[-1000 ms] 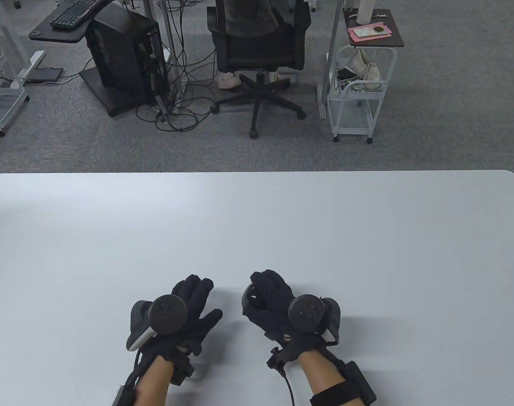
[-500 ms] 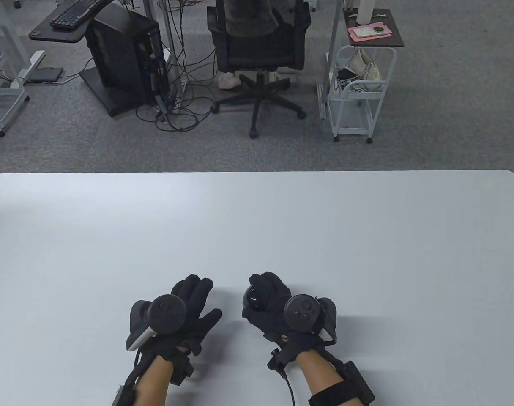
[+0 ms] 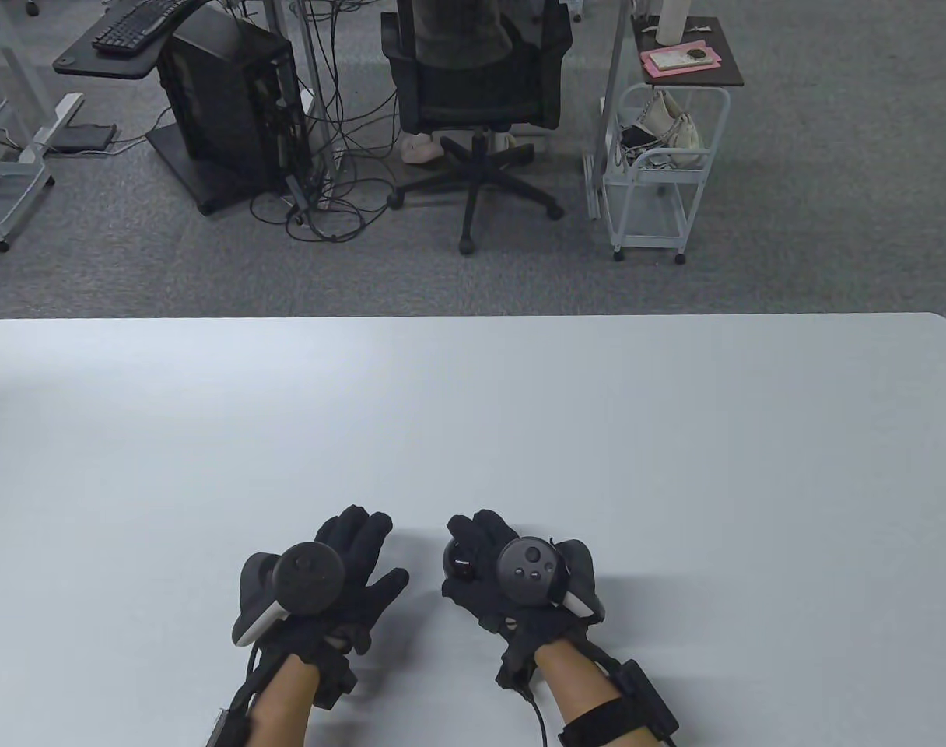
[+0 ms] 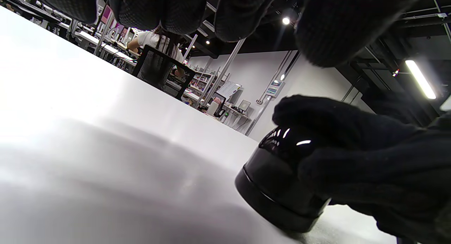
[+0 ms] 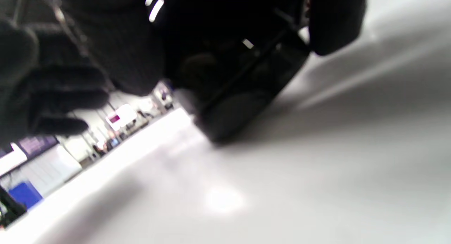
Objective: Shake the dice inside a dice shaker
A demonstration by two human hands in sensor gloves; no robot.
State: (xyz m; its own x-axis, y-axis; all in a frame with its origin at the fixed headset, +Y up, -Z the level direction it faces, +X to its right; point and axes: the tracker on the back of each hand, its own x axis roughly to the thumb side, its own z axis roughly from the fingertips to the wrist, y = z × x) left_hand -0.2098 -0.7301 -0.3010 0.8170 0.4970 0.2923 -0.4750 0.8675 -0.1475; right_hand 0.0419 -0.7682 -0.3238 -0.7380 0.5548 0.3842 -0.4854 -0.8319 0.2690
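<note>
The dice shaker is black, with a glossy dark dome on a round base, and sits at the table's near middle. My right hand grips it from above and from the right, fingers curled over the dome. The left wrist view shows the shaker with its base at the table surface under the right hand. The right wrist view shows it blurred. No dice show through the dome. My left hand rests flat on the table just left of the shaker, fingers spread and empty.
The white table stretches far and wide beyond the hands. Past its far edge are the floor, an office chair, a computer tower and a white cart.
My right hand has shifted left and a little nearer, turning over the shaker so more of the dome is covered. The left hand has not moved.
</note>
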